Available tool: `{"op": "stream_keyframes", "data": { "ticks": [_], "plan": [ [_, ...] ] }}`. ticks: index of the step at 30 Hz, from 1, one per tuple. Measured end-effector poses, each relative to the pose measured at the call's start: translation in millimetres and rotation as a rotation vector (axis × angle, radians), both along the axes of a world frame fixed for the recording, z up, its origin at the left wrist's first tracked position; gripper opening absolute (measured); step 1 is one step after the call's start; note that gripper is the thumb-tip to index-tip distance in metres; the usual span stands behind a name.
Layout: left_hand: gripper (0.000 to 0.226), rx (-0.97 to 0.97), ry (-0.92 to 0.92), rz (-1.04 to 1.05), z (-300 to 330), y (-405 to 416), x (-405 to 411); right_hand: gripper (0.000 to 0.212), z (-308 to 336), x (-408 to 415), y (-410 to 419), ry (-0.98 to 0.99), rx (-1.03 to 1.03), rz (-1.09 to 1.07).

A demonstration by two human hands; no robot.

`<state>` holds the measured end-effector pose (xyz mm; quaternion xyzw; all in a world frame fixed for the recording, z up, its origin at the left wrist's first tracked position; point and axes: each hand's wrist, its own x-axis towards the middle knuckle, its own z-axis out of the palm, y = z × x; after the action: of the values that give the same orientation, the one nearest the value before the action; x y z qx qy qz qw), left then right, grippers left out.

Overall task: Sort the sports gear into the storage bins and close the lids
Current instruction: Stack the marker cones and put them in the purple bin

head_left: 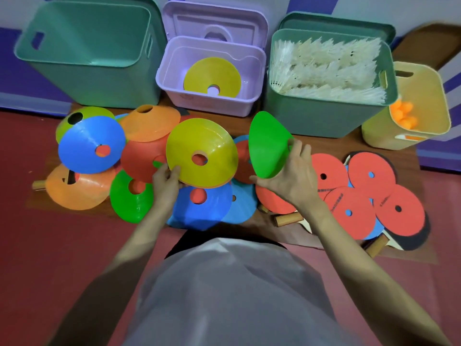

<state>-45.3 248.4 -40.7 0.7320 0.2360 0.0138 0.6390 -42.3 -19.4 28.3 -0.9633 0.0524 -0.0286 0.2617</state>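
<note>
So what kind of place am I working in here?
Probably a sports or activity room floor: red matting, a purple-striped wall, and storage bins against it, one full of shuttlecocks, with disc cones and table tennis paddles spread in front.

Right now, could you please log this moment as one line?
left hand: yellow cone | right hand: green cone | lilac bin: open

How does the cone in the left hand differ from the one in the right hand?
The yellow cone lies nearly flat, centre hole facing up; the green cone stands tilted on edge. The left hand pinches yellow's near rim; the right hand cradles green from the side. Both are shallow disc cones.
</note>
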Motion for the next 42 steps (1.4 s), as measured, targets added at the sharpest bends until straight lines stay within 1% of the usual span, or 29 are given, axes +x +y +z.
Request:
{"op": "stream_keyframes", "data": {
  "ticks": [2, 6, 8, 9, 10, 12, 16, 20, 24, 29, 32, 36, 39, 42],
  "plan": [
    [0.016, -0.02, 0.0, 0.007, 2.4, -1.2, -2.3, 0.101, 1.9, 3.8, 4.0, 0.016, 0.113, 0.025],
    [0.014, -0.055, -0.004, -0.049, 7.3, 4.5, -4.0, 0.059, 10.3, 9.2, 16.9, -0.051, 0.585, 0.061],
    [0.016, -0.084, 0.003, -0.098, 9.6, 9.9, -3.4, 0.034, 12.6, 12.5, 25.9, -0.013, 0.781, 0.001],
    [0.017, -0.103, 0.006, -0.119, 11.0, 12.5, -2.7, 0.028, 10.2, 15.4, 30.3, -0.002, 0.865, -0.044],
    [0.017, -0.124, 0.009, -0.139, 12.4, 14.9, -2.0, 0.028, 6.8, 18.3, 34.9, 0.007, 0.898, -0.085],
    [0.017, -0.161, 0.019, -0.173, 14.8, 19.6, -0.9, 0.031, -4.0, 22.8, 44.9, 0.014, 0.829, -0.111],
    [0.018, -0.214, 0.036, -0.212, 16.4, 38.4, 1.6, 0.023, -24.3, 24.7, 66.0, -0.038, 0.602, -0.108],
    [0.02, -0.223, 0.026, -0.271, 18.6, 65.5, 6.9, 0.037, -31.2, 20.1, 93.7, -0.073, 0.47, -0.027],
    [0.018, -0.211, 0.04, -0.309, 17.0, 88.5, 12.1, 0.04, -41.1, 23.6, 121.0, -0.037, 0.415, -0.044],
    [0.019, -0.205, 0.049, -0.388, 16.6, 113.7, 18.2, 0.051, -46.0, 25.3, 158.6, 0.007, 0.348, -0.029],
    [0.017, -0.169, 0.053, -0.429, 16.5, 126.5, 19.6, 0.052, -44.5, 25.9, 174.6, 0.031, 0.332, -0.052],
    [0.019, -0.114, 0.084, -0.379, 6.9, 150.9, 21.8, 0.046, -47.3, 20.3, 184.9, 0.048, 0.326, -0.101],
    [0.013, -0.003, 0.069, -0.375, 0.3, 166.8, 25.2, 0.032, -54.3, 5.9, 189.4, 0.059, 0.327, -0.171],
    [0.018, 0.075, 0.008, -0.404, -2.2, 179.9, 27.6, 0.017, -65.5, -14.4, 196.8, 0.109, 0.296, -0.226]
  ]
}}
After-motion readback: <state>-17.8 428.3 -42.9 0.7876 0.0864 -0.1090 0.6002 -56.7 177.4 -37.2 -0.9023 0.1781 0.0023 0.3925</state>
